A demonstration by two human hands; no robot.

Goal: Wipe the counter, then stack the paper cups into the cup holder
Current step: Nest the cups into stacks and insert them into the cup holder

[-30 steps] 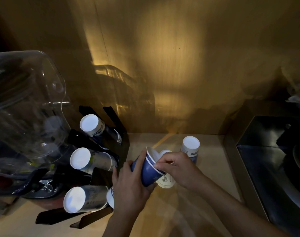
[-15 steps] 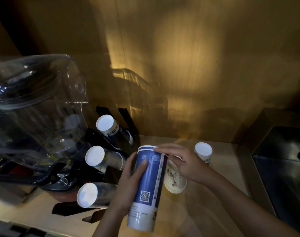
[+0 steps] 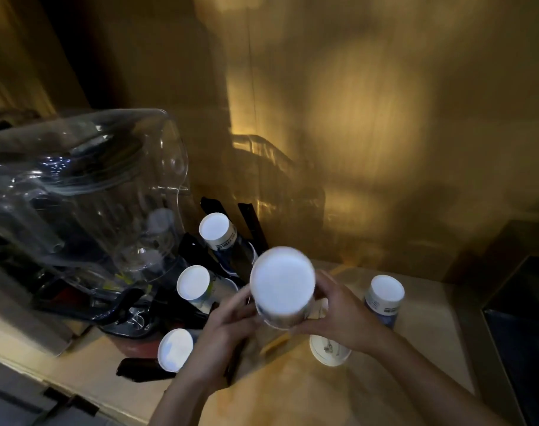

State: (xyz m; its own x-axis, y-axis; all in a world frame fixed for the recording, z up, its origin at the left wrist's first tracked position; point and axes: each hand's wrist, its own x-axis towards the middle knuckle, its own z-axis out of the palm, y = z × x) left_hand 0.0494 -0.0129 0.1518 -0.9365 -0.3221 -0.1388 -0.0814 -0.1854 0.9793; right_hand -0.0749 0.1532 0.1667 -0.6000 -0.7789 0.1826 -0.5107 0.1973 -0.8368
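**A:** so where's the cup stack (image 3: pixel 282 285) at? It's held up over the counter (image 3: pixel 308 392), white base toward the camera, just right of the holder (image 3: pixel 252 224). Both the left hand (image 3: pixel 228 330) and the right hand (image 3: pixel 339 315) are curled around its sides, fingers closed on it.

**B:** yep. Nested paper, so probably light but easily crushed, and a bit slick. Best gripped low on the sides with gentle pressure, not squeezed mid-wall. Three stacks are already racked; two cups (image 3: pixel 385 295) are left on the counter.
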